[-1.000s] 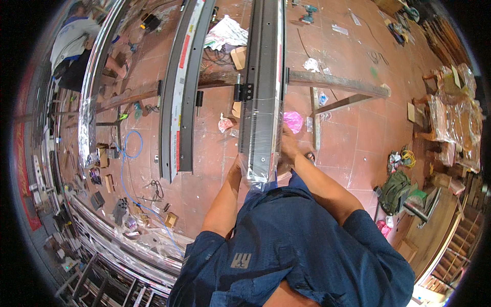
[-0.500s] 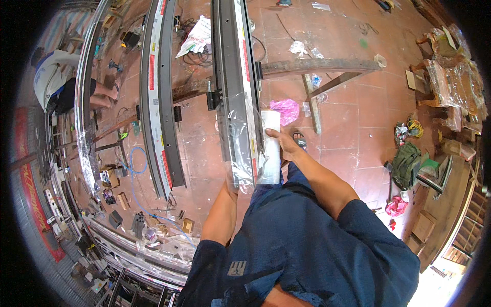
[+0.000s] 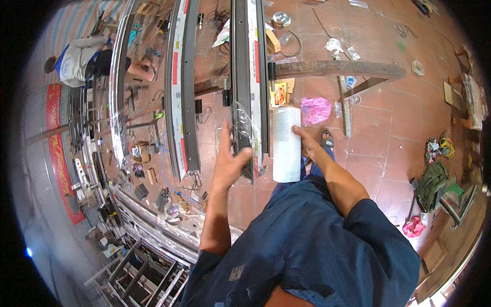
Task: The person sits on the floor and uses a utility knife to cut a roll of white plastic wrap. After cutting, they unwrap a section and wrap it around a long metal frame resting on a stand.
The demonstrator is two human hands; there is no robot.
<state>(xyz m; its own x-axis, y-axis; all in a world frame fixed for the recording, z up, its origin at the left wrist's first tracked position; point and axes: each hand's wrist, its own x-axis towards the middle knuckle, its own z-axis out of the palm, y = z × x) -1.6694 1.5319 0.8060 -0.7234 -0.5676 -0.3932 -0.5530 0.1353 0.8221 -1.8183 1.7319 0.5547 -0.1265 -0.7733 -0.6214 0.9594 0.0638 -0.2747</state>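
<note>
My right hand grips a roll of clear stretch film from its right side, thumb toward the top. The roll stands lengthwise beside the near end of a long dark metal profile with a pale, red-labelled strip along it. Clear film clings loosely around that near end. At the profile's left edge my left hand is spread, thumb apart from the fingers and nothing held. Whether its fingertips touch the film or metal I cannot tell.
Another dark profile and a film-covered one lie parallel to the left. A rusty metal stand runs crosswise underneath. A pink plastic bag lies on the tiled floor. A person bends over at the far left.
My left hand has come out from beneath the profile's near end to its left side, fingers now spread. The film roll has shifted right, away from the profile. The whole view has shifted.
</note>
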